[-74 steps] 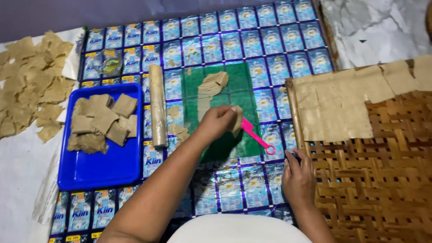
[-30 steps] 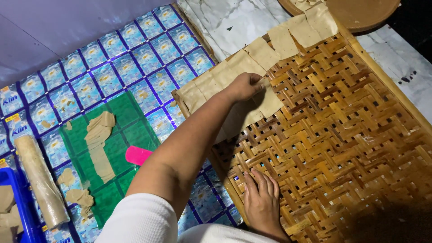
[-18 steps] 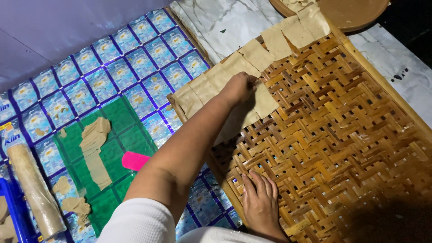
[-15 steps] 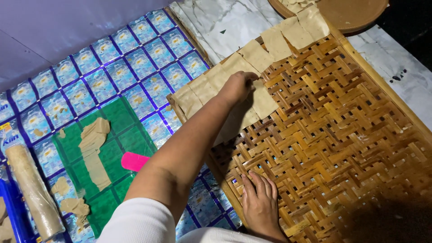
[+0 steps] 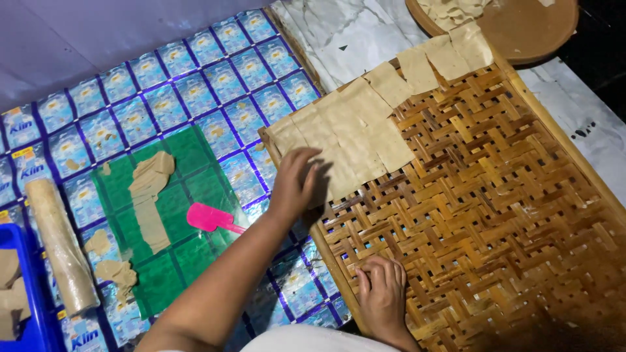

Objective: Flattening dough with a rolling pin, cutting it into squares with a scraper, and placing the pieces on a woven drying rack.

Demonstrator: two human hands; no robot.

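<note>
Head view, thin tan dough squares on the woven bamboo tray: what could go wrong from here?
1. The thin tan dough squares overlap at their edges, so they may stick together.
2. The left hand hovers over the nearest squares and could drag or tear one.
3. The right hand rests on the woven bamboo tray at its near edge; pressing there might tilt it.

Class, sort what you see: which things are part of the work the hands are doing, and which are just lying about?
In use: left hand, dough squares, woven bamboo tray, right hand.

Lying about: pink scraper, rolling pin, blue tray, round wooden board.
</note>
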